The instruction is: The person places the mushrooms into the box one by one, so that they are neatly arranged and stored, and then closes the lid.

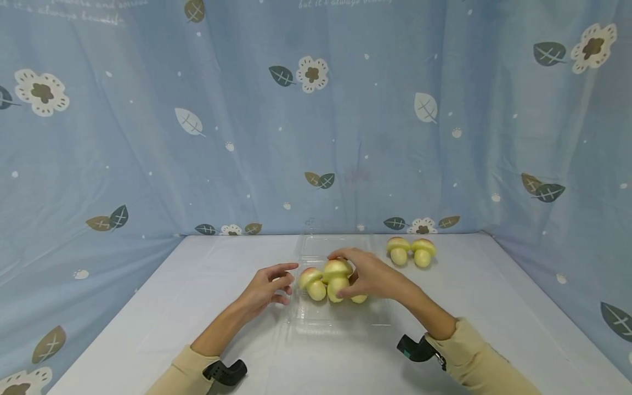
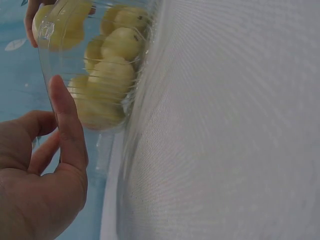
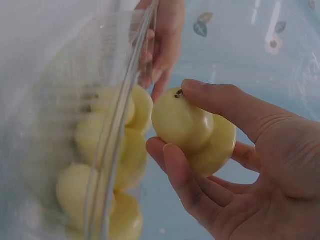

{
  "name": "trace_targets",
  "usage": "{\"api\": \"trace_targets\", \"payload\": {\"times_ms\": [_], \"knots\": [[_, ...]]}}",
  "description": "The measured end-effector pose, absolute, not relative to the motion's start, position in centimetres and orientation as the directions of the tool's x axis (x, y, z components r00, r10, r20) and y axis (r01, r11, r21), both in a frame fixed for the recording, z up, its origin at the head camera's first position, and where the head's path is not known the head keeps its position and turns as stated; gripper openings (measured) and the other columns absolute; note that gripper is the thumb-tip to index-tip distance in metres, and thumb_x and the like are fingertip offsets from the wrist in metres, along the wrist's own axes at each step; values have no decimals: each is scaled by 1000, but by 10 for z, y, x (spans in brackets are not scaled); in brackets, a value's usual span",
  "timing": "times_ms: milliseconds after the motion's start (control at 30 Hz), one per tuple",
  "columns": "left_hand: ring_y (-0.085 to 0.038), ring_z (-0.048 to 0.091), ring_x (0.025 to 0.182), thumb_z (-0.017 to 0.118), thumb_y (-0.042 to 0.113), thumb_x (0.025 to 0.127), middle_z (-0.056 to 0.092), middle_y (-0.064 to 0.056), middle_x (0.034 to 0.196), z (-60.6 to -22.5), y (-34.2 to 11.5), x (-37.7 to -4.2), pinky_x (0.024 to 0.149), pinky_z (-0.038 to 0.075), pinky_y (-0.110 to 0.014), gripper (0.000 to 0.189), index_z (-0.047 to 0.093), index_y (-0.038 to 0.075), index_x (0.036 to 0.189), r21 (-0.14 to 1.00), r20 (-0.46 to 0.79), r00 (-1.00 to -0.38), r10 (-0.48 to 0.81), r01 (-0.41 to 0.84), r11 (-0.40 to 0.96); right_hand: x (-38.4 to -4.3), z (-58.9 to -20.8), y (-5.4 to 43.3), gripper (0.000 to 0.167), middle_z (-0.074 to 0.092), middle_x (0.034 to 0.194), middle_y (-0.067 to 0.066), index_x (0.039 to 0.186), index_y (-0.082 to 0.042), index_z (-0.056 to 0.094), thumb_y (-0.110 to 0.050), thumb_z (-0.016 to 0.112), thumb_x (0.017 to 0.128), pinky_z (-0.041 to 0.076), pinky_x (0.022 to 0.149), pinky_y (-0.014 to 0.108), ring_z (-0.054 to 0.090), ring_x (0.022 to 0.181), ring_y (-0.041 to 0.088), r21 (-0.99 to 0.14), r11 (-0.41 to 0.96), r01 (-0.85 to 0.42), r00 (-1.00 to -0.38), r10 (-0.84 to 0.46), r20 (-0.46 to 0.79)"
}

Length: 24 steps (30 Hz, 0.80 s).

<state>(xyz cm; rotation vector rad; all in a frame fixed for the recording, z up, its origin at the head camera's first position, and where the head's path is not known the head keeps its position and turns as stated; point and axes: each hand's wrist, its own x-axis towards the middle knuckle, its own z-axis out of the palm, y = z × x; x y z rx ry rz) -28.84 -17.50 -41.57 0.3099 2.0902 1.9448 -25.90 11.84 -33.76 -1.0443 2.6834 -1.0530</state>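
Observation:
My right hand (image 1: 375, 274) grips a yellow-green, mushroom-shaped piece (image 1: 338, 269) with a reddish top, thumb on one side and fingers on the other. It is held over a clear plastic box (image 1: 316, 316). Inside the box lie more such mushrooms, one at the left (image 1: 311, 282) and one partly hidden by the right hand (image 1: 359, 299); the right wrist view shows their pale rounded stems (image 3: 77, 192) through the wall. At the box's left side is my left hand (image 1: 269, 289), its fingers loosely bent and touching the edge, with no mushroom in it.
Two similar mushrooms (image 1: 411, 251) stand side by side on the white table (image 1: 222, 258), behind and right of the box. The box's clear lid (image 1: 336, 244) lies folded back toward the blue patterned curtain (image 1: 247, 164). A dark strap mount (image 1: 224, 373) sits on each wrist.

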Motion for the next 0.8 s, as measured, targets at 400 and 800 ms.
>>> {"api": "trace_targets", "payload": {"times_ms": [400, 800], "knots": [[-12, 59, 77, 62, 13, 96, 55, -5, 101, -416, -176, -288, 59, 57, -24, 52, 46, 1, 144, 997, -47, -941, 334, -24, 72, -254, -345, 92, 65, 61, 124, 1, 132, -19, 56, -28, 86, 75, 50, 74, 24, 60, 87, 14, -508, 594, -624, -757, -620, 205], [-12, 60, 77, 62, 15, 97, 56, -8, 102, -415, -176, -288, 59, 58, -24, 52, 46, 1, 144, 997, -37, -936, 349, -13, 71, -248, -359, 69, 68, 61, 122, -8, 135, -24, 54, -28, 85, 75, 45, 78, 26, 52, 95, 12, -502, 603, -620, -752, -638, 163]]}}
